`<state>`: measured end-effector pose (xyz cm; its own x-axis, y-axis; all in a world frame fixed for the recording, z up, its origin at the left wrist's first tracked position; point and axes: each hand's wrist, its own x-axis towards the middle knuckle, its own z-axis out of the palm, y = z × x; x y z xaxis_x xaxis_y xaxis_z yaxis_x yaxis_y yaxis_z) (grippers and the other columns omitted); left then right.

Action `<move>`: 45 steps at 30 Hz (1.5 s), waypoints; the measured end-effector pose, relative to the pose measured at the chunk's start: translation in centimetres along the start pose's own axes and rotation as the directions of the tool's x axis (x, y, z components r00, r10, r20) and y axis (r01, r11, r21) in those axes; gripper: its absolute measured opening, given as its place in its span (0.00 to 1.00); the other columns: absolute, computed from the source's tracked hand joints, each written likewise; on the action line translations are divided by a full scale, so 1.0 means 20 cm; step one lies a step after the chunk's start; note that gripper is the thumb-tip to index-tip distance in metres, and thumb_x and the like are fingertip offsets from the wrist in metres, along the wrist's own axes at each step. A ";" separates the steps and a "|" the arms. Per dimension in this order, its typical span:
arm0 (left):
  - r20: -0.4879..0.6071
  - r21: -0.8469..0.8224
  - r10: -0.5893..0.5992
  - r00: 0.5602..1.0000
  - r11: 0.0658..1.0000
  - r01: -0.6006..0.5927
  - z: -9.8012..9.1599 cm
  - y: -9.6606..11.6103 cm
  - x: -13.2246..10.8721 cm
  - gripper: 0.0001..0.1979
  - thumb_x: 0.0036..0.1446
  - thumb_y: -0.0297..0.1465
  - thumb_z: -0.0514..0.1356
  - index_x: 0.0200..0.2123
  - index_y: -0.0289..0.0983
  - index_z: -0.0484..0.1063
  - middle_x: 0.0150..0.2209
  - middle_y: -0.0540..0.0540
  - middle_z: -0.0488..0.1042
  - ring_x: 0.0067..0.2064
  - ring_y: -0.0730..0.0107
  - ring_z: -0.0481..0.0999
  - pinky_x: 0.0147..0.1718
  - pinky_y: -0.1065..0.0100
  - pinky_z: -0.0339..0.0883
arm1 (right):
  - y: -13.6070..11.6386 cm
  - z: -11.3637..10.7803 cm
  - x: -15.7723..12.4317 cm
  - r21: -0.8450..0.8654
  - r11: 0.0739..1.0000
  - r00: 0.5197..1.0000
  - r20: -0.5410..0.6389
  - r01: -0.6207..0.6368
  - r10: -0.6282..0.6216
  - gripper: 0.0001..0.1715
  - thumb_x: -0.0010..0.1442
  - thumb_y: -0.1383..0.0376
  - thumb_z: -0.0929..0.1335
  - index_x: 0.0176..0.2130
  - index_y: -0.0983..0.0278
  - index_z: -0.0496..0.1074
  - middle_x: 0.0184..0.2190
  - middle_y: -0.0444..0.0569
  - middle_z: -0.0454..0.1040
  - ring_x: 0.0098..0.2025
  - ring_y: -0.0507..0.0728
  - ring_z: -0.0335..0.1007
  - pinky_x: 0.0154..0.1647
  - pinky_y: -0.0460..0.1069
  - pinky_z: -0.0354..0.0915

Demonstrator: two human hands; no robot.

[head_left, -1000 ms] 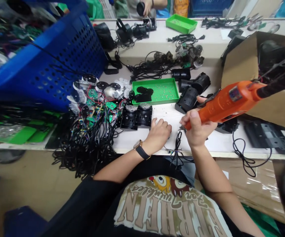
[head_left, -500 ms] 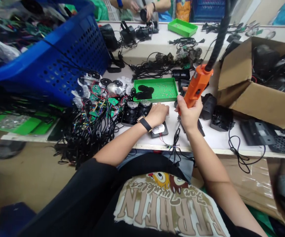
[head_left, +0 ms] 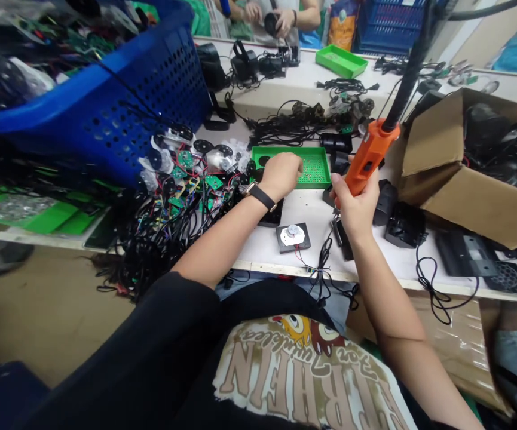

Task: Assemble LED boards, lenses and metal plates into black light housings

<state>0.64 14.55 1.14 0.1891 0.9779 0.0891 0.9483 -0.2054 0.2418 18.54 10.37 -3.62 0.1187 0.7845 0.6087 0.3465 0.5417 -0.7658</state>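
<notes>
My right hand (head_left: 355,206) is wrapped round an orange electric screwdriver (head_left: 368,156), held nearly upright with its black cable rising to the top of the view. My left hand (head_left: 280,173), with a black watch at the wrist, reaches over the near edge of a green tray (head_left: 314,167) of small screws and black discs; its fingers curl down and what they touch is hidden. On the white table between my arms lies a small black square part with a white centre (head_left: 292,236) and thin wires.
A big blue basket (head_left: 106,113) stands at the left beside a heap of black cables and green circuit boards (head_left: 168,203). An open cardboard box (head_left: 468,161) with black parts sits at the right. Black housings (head_left: 404,224) lie near it. Another person's hands (head_left: 271,15) work across the table.
My left hand lifted off the black square part and moved forward to the green tray. The screwdriver swung from lying sideways to upright and stays in my right hand.
</notes>
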 end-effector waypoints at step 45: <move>-0.348 -0.506 0.024 0.937 0.837 -0.209 0.41 -0.04 -0.81 0.13 0.66 0.29 0.63 0.53 0.40 0.73 0.46 0.43 0.81 0.53 0.59 0.77 0.55 0.53 0.74 | -0.19 -0.04 -0.56 -0.310 0.936 0.879 0.384 -0.165 0.282 0.07 0.64 0.64 0.71 0.43 0.60 0.80 0.49 0.54 0.82 0.52 0.61 0.80 0.56 0.60 0.76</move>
<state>-1.14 -0.78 -8.50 0.1114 0.8983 0.4251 0.6248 -0.3959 0.6729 16.69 -0.65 -7.36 -0.1553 0.9584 0.2395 0.5930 0.2843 -0.7533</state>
